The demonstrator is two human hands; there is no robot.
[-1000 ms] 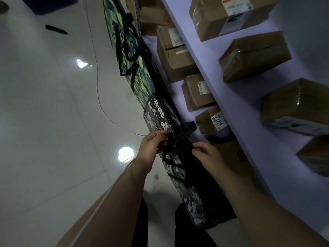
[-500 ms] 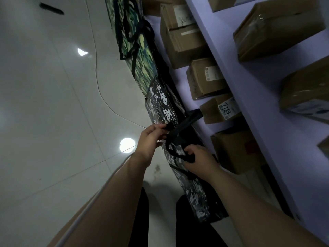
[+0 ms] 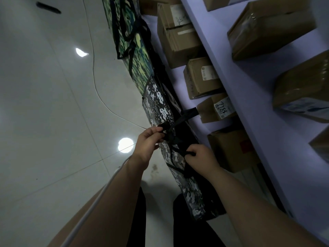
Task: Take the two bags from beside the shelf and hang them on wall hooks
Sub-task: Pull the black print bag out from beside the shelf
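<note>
Black-and-white patterned bag (image 3: 161,106) standing on edge on the floor (image 3: 53,113), flat against the foot of the shelf (image 3: 249,107), long axis running away from the body along the shelf front. Black straps (image 3: 173,138) gathered at its upper edge, directly ahead of both hands. Left hand (image 3: 148,142) pinching a strap loop between thumb and fingertips on the floor side; right hand (image 3: 201,159) closed round another strap on the shelf side, a little nearer the body. Second bag, green camouflage (image 3: 137,49), lying farther along the same line, end to end with the first, well beyond either hand, straps draped loose over its face. Cardboard boxes (image 3: 201,79) on the lower shelf just behind both bags. No wall hooks in view. Likely next: lifting straight up by the straps, clear of the shelf edge.
</note>
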